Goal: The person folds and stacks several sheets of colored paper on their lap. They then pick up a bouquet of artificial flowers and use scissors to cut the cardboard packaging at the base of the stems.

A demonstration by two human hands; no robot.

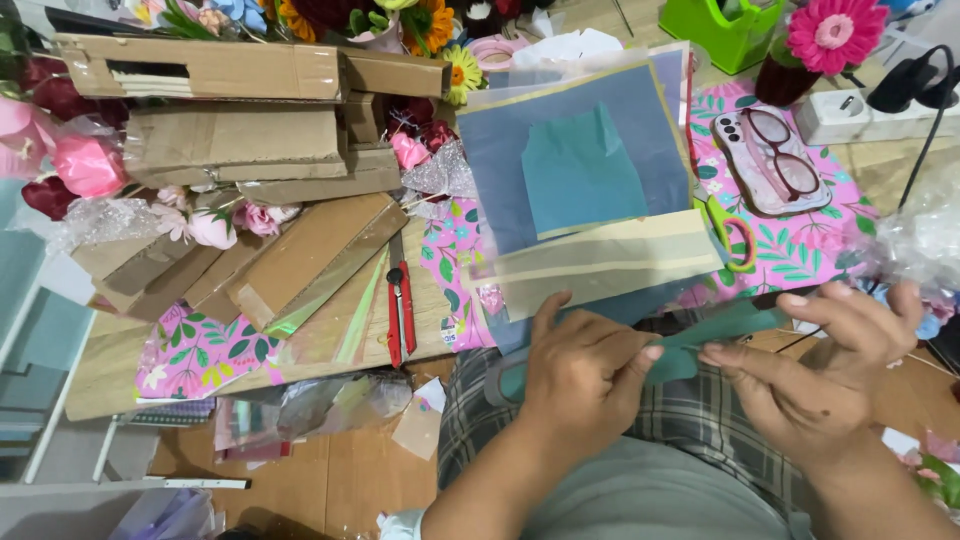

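Both my hands hold a strip of teal paper (728, 325) in front of my lap. My left hand (580, 375) pinches its left part between thumb and fingers. My right hand (815, 365) grips the right part, fingers stretched along it. Just beyond the hands lie cream paper strips (600, 265) on a stack of blue-grey sheets (575, 125), with a teal cut piece (580, 175) on top.
Flat cardboard boxes (250, 140) pile up at the left among pink artificial flowers (85, 165). A red box cutter (401, 315) lies on pink leaf-patterned wrap (195, 355). Green-handled scissors (735, 235), glasses on a phone (770, 155), a green tape dispenser (725, 30) and a power strip (850, 115) sit at the right.
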